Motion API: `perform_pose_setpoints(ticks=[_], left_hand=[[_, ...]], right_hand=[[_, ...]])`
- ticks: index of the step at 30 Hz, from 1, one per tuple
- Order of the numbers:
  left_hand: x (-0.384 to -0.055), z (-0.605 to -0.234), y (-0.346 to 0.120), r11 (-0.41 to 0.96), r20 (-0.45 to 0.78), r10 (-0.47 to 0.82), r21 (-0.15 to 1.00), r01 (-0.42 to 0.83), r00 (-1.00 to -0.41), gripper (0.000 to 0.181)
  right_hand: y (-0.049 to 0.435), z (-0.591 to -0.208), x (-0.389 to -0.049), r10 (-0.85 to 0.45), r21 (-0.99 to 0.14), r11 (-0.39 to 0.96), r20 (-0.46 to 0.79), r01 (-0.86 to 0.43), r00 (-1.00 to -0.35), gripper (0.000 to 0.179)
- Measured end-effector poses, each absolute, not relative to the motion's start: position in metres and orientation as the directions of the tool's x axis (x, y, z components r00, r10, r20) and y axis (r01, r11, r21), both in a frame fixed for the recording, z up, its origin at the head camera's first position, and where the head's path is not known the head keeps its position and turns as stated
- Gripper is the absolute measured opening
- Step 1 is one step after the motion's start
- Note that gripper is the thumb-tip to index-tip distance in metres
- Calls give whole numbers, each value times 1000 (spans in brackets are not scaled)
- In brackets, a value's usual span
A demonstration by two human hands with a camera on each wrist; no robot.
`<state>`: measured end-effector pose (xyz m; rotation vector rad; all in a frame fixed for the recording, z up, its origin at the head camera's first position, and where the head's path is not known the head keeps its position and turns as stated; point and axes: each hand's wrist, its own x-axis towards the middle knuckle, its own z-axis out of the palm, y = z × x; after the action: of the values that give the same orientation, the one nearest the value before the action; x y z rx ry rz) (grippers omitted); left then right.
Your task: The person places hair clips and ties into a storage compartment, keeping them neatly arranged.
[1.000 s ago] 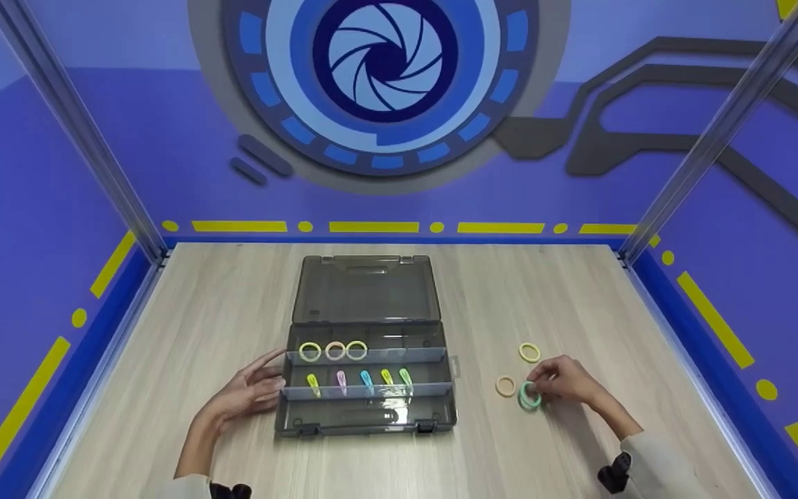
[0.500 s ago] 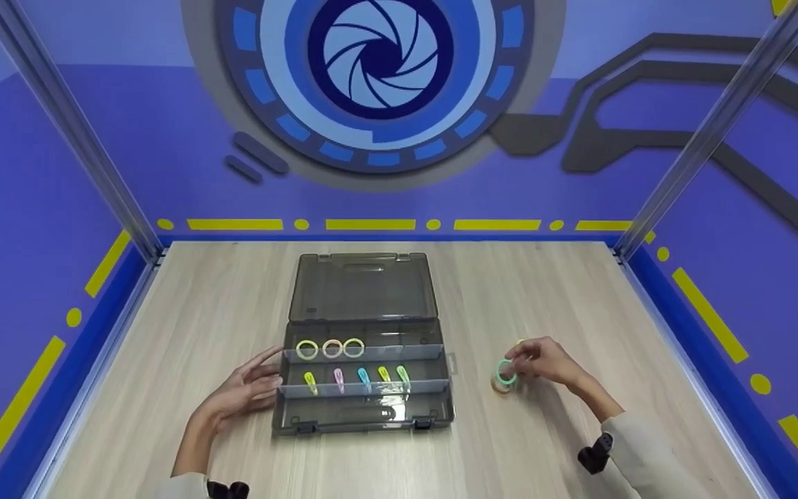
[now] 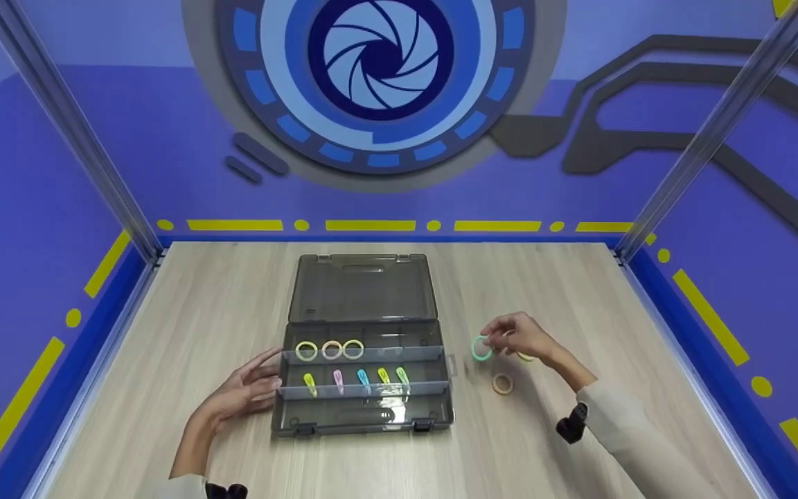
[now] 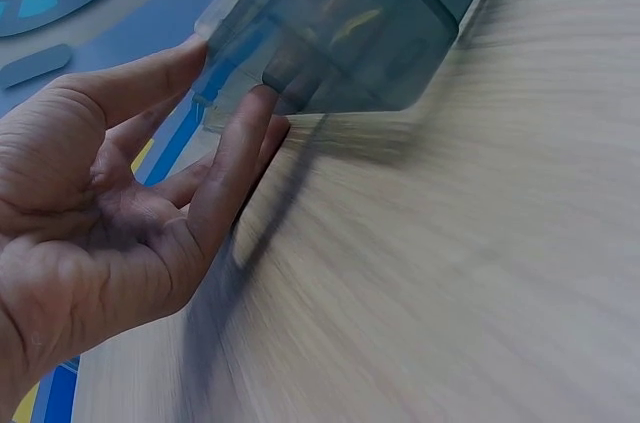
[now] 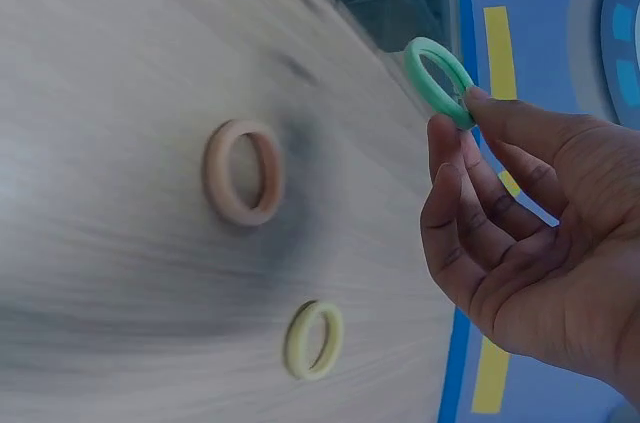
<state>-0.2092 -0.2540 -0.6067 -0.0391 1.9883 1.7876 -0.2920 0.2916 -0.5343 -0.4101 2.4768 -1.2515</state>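
My right hand [image 3: 524, 338] pinches a mint-green hair tie [image 5: 418, 73] between thumb and fingertips, held up over the table to the right of the box. On the table below lie a peach hair tie [image 5: 216, 173] and a yellow hair tie [image 5: 296, 345]; in the head view the hand partly covers the yellow one. A smoky see-through compartment box [image 3: 364, 417] stands with its lid raised back. Fingertips of my left hand [image 3: 243, 389] touch the box's left side, the fingers extended. Two yellowish hair ties and a peach hair tie [image 3: 325, 353] are in its back compartment.
Several coloured snap hair clips [image 3: 364, 378] stand in a row in the box's middle compartment. The lid [image 3: 364, 294] lies toward the back of the wooden table [image 3: 212, 298]. Blue panels [image 3: 59, 173] and metal posts enclose the table's back and sides.
My right hand has lifted the green hair tie off the table and carried it left and back, toward the box. The left hand stays at the box's side.
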Motion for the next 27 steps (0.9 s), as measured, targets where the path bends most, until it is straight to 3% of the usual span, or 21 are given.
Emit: perform_pose_setpoints(ticks=[27], left_hand=[[-212, -595, -252, 185, -343, 297, 936, -299, -891, 76]], right_hand=[[172, -514, -341, -411, -893, 443, -127, -76, -903, 16]])
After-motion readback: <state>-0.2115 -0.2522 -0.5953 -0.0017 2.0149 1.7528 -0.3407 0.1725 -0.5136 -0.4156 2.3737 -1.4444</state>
